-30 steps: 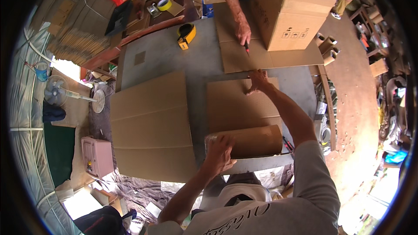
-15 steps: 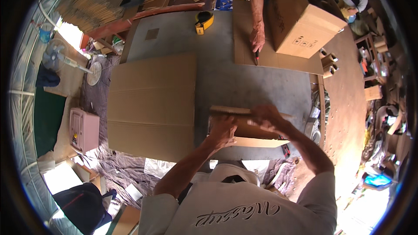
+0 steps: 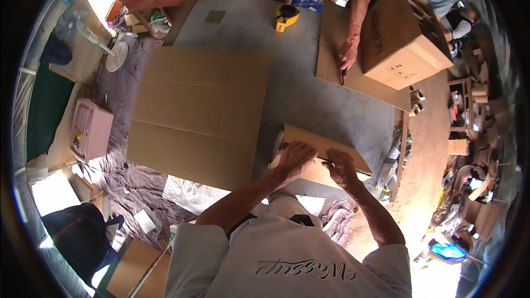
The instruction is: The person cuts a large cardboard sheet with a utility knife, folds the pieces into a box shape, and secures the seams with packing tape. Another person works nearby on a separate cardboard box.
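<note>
Along the left side of the frame, I can see a standing fan (image 3: 74, 25) near the top, with a pink cabinet (image 3: 93, 129) below it and a dark bundle (image 3: 77, 237) in the lower corner. Next, left of centre, a large creased cardboard sheet (image 3: 199, 113) lies flat on the grey table (image 3: 298, 91). A yellow and black tool (image 3: 287, 17) sits near the upper centre, apart from the sheet.

Just right of centre, in the lower half, I have the smaller folded cardboard piece (image 3: 334, 144) near the table's front edge, slanting down to the right. My left hand (image 3: 298, 157) lies over its left part, fingers extended across the board; my right hand (image 3: 340, 168) is just beside it, fingers bent against the board. Both thumbs are too obscured for me to tell whether either hand truly grips or only presses.

Farther right and higher, a co-worker's hand (image 3: 348, 54) is closed around a red and black cutter (image 3: 343, 75), its tip down by the edge of another cardboard sheet (image 3: 381, 91). On that sheet, at upper right, stands a tilted-looking brown box (image 3: 406, 60), with cardboard tubes (image 3: 417, 99) just below it.
</note>
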A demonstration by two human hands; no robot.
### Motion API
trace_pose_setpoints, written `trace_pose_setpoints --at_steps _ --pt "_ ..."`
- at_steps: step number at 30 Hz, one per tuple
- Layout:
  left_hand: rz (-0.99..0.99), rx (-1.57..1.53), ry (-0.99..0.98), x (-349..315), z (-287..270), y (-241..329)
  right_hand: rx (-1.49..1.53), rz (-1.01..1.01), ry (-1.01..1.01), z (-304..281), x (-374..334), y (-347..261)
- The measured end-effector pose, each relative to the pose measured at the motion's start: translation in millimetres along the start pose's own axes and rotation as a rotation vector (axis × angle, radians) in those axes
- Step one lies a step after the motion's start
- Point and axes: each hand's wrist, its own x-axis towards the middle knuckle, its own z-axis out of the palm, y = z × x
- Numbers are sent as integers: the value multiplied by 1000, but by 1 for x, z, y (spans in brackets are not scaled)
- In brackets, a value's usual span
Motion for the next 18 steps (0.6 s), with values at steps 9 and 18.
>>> trace_pose_setpoints --at_steps 9,18 --pt "17 -74 34 3 -7 0 230 -14 219 22 17 -29" --pt "90 -24 -7 7 -3 -10 124 -28 241 26 16 -24"
